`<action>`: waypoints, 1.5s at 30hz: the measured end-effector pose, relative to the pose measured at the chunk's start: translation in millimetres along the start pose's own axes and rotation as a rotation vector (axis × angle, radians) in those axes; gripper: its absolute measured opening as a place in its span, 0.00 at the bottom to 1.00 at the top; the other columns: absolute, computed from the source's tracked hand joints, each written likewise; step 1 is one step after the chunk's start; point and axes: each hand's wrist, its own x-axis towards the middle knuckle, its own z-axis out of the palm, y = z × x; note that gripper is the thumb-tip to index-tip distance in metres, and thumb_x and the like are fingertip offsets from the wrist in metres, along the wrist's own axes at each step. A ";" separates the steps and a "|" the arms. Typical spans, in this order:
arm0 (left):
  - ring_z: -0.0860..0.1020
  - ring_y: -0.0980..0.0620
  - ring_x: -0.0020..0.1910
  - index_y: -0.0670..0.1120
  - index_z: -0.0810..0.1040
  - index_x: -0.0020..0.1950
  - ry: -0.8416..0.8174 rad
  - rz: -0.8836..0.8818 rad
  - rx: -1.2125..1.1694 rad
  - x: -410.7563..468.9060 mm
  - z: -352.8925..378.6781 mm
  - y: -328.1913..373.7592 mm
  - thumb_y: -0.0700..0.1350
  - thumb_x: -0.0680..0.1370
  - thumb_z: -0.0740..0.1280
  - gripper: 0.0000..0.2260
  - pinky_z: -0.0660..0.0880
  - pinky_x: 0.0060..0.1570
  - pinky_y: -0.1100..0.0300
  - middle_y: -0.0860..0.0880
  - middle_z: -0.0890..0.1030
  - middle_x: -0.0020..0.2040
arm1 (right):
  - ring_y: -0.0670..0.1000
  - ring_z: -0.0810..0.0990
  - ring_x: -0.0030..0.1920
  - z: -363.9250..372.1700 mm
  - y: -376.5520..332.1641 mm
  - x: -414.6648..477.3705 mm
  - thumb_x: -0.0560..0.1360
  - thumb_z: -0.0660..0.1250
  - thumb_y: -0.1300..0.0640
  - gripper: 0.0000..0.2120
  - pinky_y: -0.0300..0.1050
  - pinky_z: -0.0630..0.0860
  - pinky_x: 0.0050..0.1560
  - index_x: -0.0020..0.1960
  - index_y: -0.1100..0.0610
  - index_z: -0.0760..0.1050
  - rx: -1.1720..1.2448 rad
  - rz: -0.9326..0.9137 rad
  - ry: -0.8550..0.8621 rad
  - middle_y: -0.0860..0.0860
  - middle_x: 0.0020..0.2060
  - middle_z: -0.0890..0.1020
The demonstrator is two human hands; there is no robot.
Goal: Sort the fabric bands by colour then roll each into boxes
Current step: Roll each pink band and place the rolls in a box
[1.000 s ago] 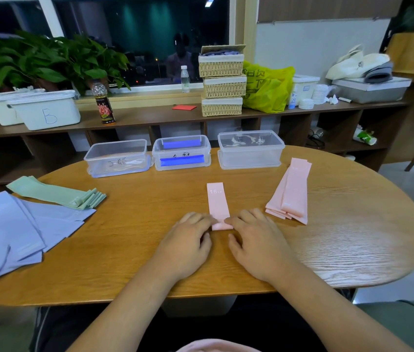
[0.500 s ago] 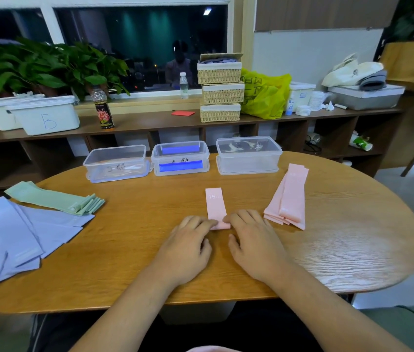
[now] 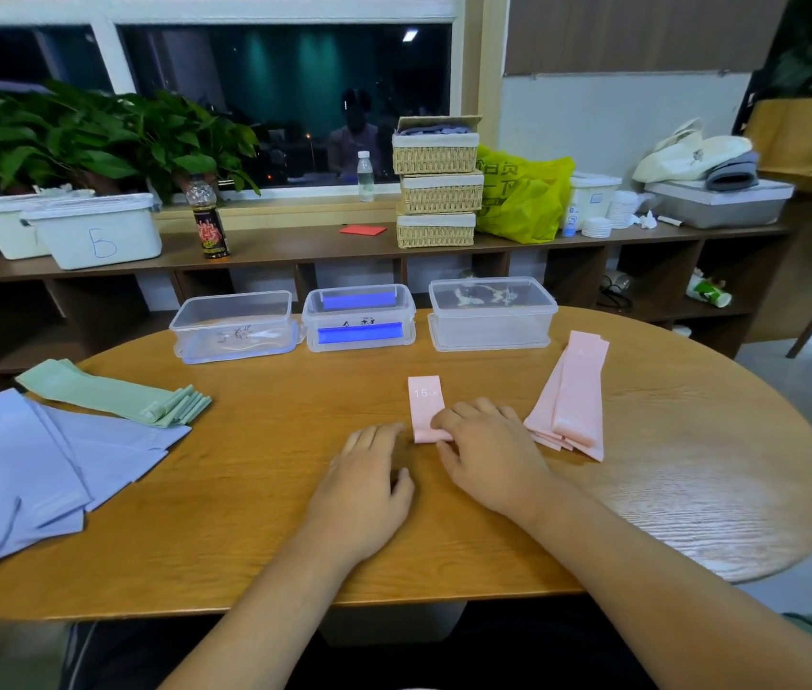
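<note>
The oval wooden table [image 3: 692,490] carries 3 clear boxes [image 3: 359,336] along its far edge, green bands [image 3: 115,398] and lilac bands [image 3: 45,460] at left, 1 pink band [image 3: 424,400] mid-table, a pink pile [image 3: 573,395] at right.

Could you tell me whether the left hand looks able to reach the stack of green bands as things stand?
Probably yes. The left hand lies flat and holds nothing, and only bare table separates it from the green bands. The right hand grips the pink band alone.
</note>
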 end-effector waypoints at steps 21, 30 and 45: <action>0.70 0.62 0.65 0.61 0.77 0.68 -0.078 0.151 0.064 -3.5 -2.0 -1.5 0.46 0.83 0.60 0.17 0.71 0.66 0.55 0.65 0.77 0.64 | 0.40 0.69 0.59 -3.5 -1.7 -44.9 0.83 0.59 0.39 0.16 0.45 0.68 0.63 0.69 0.35 0.75 0.210 -0.029 0.013 0.34 0.56 0.74; 0.71 0.60 0.65 0.59 0.76 0.70 -0.022 0.131 0.045 -5.7 -4.2 1.0 0.45 0.82 0.62 0.17 0.72 0.65 0.59 0.63 0.77 0.64 | 0.40 0.65 0.69 -3.1 -2.7 -41.7 0.84 0.56 0.38 0.21 0.47 0.65 0.71 0.76 0.36 0.70 0.186 -0.012 -0.043 0.33 0.66 0.72; 0.69 0.58 0.67 0.57 0.74 0.75 -0.035 0.154 0.055 -4.4 2.1 -2.2 0.48 0.83 0.61 0.19 0.71 0.68 0.57 0.60 0.75 0.66 | 0.38 0.69 0.62 -9.6 -2.6 -45.1 0.82 0.64 0.48 0.12 0.44 0.74 0.64 0.65 0.41 0.77 0.272 -0.026 0.034 0.34 0.59 0.74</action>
